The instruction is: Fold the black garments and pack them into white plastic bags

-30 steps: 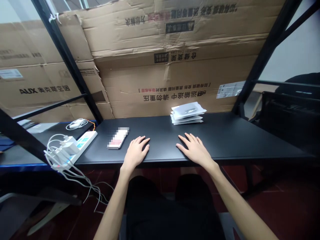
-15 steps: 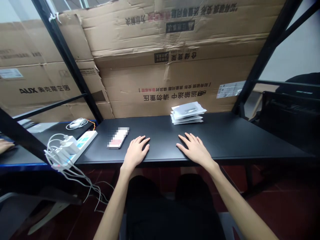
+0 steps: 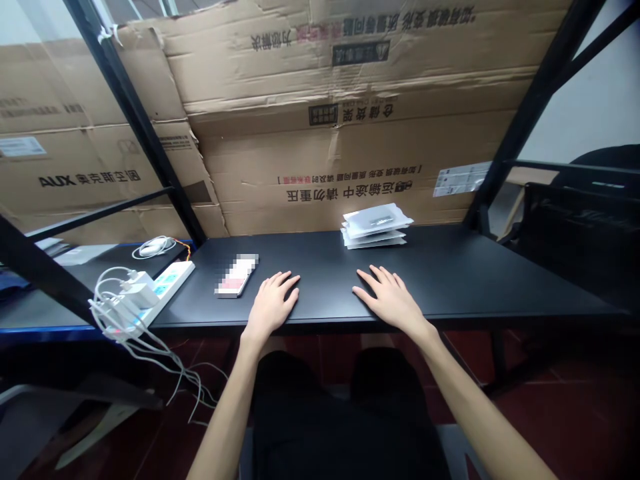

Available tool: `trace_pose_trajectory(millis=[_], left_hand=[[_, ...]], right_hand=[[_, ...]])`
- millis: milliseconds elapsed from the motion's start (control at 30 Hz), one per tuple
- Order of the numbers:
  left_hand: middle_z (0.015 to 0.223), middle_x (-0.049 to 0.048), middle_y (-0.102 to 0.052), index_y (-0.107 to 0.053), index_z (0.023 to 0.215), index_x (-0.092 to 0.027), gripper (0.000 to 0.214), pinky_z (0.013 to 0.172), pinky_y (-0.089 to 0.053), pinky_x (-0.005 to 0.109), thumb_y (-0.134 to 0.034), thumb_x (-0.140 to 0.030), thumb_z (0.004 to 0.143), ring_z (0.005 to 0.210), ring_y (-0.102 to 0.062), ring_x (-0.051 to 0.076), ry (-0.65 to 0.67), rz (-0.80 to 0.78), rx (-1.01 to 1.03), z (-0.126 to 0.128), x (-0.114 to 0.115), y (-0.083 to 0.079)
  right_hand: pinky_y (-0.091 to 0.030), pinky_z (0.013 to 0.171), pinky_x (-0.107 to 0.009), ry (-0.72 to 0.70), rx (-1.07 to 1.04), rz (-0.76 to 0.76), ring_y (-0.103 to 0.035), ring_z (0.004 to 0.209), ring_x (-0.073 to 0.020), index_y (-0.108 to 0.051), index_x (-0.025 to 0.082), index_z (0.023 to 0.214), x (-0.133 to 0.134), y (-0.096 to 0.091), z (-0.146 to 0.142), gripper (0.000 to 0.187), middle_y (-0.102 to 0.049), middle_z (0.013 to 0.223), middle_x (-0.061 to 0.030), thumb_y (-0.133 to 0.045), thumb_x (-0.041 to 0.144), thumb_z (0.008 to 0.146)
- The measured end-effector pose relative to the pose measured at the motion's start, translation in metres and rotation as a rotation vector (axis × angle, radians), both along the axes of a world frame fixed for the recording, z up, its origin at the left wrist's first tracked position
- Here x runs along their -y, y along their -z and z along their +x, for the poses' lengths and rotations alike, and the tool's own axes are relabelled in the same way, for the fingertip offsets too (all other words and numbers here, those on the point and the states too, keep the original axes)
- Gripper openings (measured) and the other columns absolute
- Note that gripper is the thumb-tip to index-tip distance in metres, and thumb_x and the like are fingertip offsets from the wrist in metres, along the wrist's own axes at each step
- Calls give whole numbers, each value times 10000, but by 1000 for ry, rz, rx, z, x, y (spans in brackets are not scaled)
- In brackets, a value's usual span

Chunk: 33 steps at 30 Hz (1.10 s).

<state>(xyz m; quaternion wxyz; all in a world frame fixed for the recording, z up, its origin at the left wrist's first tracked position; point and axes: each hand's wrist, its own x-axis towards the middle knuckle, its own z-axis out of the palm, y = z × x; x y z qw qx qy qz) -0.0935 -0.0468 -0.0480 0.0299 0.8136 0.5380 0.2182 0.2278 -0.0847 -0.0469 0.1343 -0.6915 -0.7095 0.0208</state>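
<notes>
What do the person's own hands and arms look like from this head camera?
The left hand and right hand are ungloved, with slim fingers. Both forearms are bare, narrowing toward the wrists; what shows has no sleeve, watch, cable or visible marking. Black clothing covers the lap between them.

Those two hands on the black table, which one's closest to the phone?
The left hand, just beside the phone. The right hand lies farther along the table, in front of the stacked white packets.
</notes>
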Motion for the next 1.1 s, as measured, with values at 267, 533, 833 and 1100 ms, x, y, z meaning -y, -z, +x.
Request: trace_pose_trajectory(millis=[267, 533, 833, 1100], left_hand=[[1684, 43, -570, -648, 1556, -281, 473, 1349, -354, 557, -449, -405, 1144, 1624, -439, 312, -5, -36, -24, 2, 3, -6], [1675, 42, -581, -657, 1547, -286, 461, 1346, -362, 548, -468, -400, 1143, 1619, -449, 307, -10, -24, -20, 2, 2, -5], [1680, 43, -575, -650, 1556, -273, 469, 1355, -345, 558, -464, -402, 1146, 1620, -446, 310, 1, -22, -21, 1, 1, -3], [1676, 40, -579, -651, 1553, -283, 467, 1354, -348, 560, -459, -398, 1144, 1620, -447, 307, -3, -19, -18, 2, 1, -3]], right_hand=[[-226, 1363, -570, 2, -2, 18, -286, 1690, -341, -503, 279, 1691, -1, 3, 0, 713, -392, 1797, -117, -360, 674, 1115], [-239, 1362, -576, -4, -11, 20, -291, 1688, -346, -509, 284, 1688, -1, 3, 0, 691, -393, 1797, -117, -396, 658, 1119], [-225, 1365, -575, 0, -12, 6, -283, 1691, -346, -503, 276, 1693, -1, 1, 0, 687, -387, 1799, -118, -403, 644, 1121], [-224, 1364, -575, -1, -18, 13, -285, 1690, -344, -510, 272, 1686, -1, 2, 0, 689, -393, 1796, -120, -407, 646, 1117]])
